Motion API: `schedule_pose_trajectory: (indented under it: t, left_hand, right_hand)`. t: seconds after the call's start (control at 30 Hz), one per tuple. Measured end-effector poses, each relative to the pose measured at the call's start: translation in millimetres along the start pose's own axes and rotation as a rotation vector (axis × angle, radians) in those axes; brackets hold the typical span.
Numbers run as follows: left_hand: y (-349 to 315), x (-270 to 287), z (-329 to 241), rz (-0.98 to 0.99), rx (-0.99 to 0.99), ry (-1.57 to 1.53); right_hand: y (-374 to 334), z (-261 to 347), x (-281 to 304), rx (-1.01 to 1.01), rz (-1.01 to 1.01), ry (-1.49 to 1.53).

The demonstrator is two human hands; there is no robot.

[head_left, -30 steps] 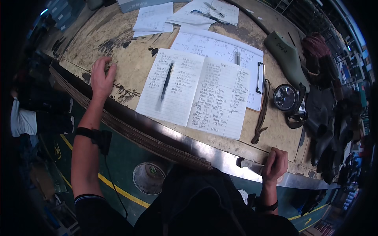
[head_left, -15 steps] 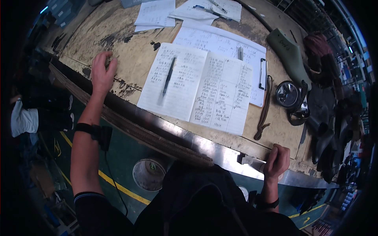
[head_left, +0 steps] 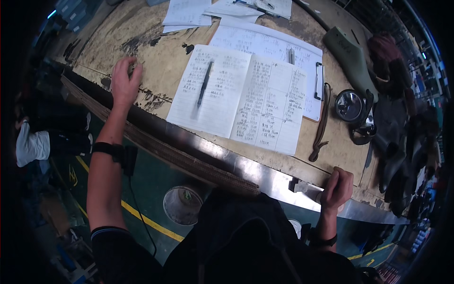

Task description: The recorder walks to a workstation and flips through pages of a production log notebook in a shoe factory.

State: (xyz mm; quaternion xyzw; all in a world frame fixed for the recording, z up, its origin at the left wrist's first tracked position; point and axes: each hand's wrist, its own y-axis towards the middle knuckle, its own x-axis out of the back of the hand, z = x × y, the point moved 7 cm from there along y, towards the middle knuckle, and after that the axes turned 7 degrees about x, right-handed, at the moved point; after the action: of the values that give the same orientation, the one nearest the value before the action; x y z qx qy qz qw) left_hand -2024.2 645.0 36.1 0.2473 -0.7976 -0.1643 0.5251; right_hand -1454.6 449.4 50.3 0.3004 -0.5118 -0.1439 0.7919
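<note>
An open notebook (head_left: 189, 113) with handwritten pages lies on the worn wooden workbench (head_left: 151, 57), between my two hands. Across its left page rests a dark pen (head_left: 205, 85). My left hand (head_left: 126, 84) lies on the bench left of the notebook, fingers loosely bent and thumb apart, with nothing seen in it. Near the front edge, to the notebook's lower right, my right hand (head_left: 337, 189) rests curled in a loose fist, and nothing shows in it. Partly under the notebook is a clipboard (head_left: 319, 83) with written sheets and a second pen (head_left: 291, 56).
Right of the clipboard lie a brown cord (head_left: 320, 130), a headlamp (head_left: 349, 106), a green shoe last (head_left: 345, 57) and dark shoe-like pieces (head_left: 390, 128). Loose papers (head_left: 187, 13) are at the back. A bucket (head_left: 182, 205) stands below the bench edge. Another person (head_left: 33, 144) is at far left.
The whole view has shifted a little, so the bench things appear slightly higher and further right. Both hands keep nearly the same places and poses.
</note>
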Motion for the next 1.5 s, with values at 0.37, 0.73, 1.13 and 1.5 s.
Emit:
schedule_pose_trajectory:
  t: [0.37, 0.73, 1.13, 1.5]
  left_hand:
    - [1.5, -2.0, 0.1, 0.015, 0.027, 0.019]
    - [1.8, -1.7, 1.7, 0.005, 0.029, 0.028]
    - [2.5, -2.7, 0.6, 0.008, 0.022, 0.002]
    - [0.7, -1.6, -4.6, 0.023, 0.009, 0.008]
  right_hand:
    - [-1.2, -1.9, -1.6, -0.004, 0.003, 0.005]
    - [-0.1, -0.1, -1.3, 0.013, -0.008, -0.015]
    - [3.4, 1.3, 1.2, 0.012, -0.013, -0.016]
    - [3.5, -0.9, 3.4, 0.047, -0.064, 0.001]
